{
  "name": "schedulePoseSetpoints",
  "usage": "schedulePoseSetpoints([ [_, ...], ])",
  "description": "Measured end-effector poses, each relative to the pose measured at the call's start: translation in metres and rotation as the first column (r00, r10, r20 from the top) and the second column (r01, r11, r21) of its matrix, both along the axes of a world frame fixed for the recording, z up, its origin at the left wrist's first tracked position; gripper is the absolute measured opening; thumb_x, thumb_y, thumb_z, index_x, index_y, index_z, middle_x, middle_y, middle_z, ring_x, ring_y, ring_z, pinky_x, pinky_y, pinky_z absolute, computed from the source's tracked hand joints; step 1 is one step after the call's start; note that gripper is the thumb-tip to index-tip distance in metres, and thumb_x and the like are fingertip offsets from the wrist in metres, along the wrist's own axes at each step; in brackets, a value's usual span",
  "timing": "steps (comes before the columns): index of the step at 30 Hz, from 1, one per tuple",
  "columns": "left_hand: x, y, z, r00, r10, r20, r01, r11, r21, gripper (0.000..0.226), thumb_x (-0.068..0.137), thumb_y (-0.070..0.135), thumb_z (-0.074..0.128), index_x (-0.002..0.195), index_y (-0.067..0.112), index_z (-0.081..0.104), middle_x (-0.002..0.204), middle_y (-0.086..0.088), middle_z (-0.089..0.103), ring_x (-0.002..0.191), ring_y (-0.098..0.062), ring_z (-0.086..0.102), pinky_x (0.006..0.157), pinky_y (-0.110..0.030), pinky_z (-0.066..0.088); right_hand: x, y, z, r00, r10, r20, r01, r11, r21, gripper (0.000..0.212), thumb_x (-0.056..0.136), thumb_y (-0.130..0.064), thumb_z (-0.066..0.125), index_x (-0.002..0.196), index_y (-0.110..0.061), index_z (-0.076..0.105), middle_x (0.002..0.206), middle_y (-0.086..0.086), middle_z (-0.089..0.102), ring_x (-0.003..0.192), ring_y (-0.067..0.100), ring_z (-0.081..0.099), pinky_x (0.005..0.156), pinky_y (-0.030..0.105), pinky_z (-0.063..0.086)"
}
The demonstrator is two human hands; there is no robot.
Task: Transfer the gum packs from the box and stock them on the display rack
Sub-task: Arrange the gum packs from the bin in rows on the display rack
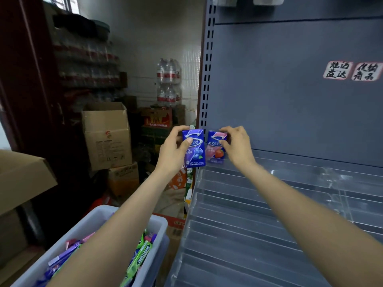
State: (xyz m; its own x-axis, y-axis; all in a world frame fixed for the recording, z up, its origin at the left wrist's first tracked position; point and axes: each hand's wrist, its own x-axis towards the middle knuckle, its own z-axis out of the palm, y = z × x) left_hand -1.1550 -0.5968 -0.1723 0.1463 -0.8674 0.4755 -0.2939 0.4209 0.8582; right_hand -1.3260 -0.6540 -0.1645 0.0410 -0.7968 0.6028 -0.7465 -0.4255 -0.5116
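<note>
My left hand (pixel 175 147) grips a blue blueberry gum pack (pixel 195 150), held upright just left of the rack's left edge. My right hand (pixel 236 145) pinches a blue-and-pink strawberry gum pack (pixel 215 151) standing at the far left end of the top tier of the clear acrylic display rack (pixel 248 214). The two packs sit side by side, almost touching. Below my left arm, a pale plastic box (pixel 159 222) holds several gum packs, among them green stick packs (pixel 141 257) and purple ones (pixel 62 257).
The rack's stepped tiers run down toward me against a grey shelf back panel (pixel 290 100) with two handwritten labels (pixel 352 73). Cardboard boxes (pixel 107 135) and bottled water packs (pixel 169 81) are stacked behind on the left. A carton flap (pixel 22 175) juts in at the left.
</note>
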Motion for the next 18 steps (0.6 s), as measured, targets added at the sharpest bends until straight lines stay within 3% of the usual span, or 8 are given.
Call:
schedulePoseSetpoints([
  [3,-0.001,-0.005,-0.006,1.000,-0.005,-0.024,0.005,1.000,0.020,0.032,0.095,0.026,0.052,0.126,0.025,0.045,0.121,0.001,0.055,0.102,-0.012,0.060,0.069,-0.025,0.056,-0.002,0.001,0.000,1.000,0.012,-0.003,-0.012,1.000,-0.002,0.040,0.089,-0.009,0.061,0.128,-0.014,0.053,0.124,0.010,0.044,0.116,0.019,0.048,0.091,0.020,0.038],
  [8,-0.007,-0.005,-0.015,0.997,-0.010,-0.073,0.012,1.000,0.017,0.034,0.096,0.023,0.051,0.129,0.023,0.044,0.126,-0.006,0.055,0.108,-0.017,0.060,0.080,-0.037,0.057,-0.003,0.002,-0.009,0.999,0.035,0.042,-0.036,0.999,0.008,0.046,0.089,-0.005,0.060,0.132,-0.014,0.047,0.125,0.012,0.041,0.111,0.017,0.050,0.083,0.015,0.037],
  [12,-0.013,0.001,-0.015,0.995,0.000,-0.101,-0.002,1.000,-0.012,0.035,0.096,0.021,0.051,0.130,0.023,0.044,0.126,-0.005,0.055,0.109,-0.017,0.059,0.080,-0.035,0.057,-0.007,0.001,-0.017,0.997,0.073,-0.013,-0.072,0.996,0.043,0.057,0.091,-0.011,0.060,0.142,-0.018,0.036,0.128,0.014,0.050,0.115,0.024,0.054,0.087,0.026,0.045],
  [18,-0.021,0.014,-0.004,0.980,0.085,-0.182,-0.081,0.996,0.028,0.040,0.093,0.020,0.056,0.130,0.017,0.042,0.120,-0.004,0.057,0.103,-0.017,0.061,0.082,-0.037,0.056,-0.018,0.012,-0.009,0.990,0.126,-0.065,-0.115,0.980,0.162,0.065,0.093,-0.018,0.057,0.148,-0.025,0.022,0.136,0.017,0.041,0.124,0.027,0.046,0.099,0.036,0.043],
])
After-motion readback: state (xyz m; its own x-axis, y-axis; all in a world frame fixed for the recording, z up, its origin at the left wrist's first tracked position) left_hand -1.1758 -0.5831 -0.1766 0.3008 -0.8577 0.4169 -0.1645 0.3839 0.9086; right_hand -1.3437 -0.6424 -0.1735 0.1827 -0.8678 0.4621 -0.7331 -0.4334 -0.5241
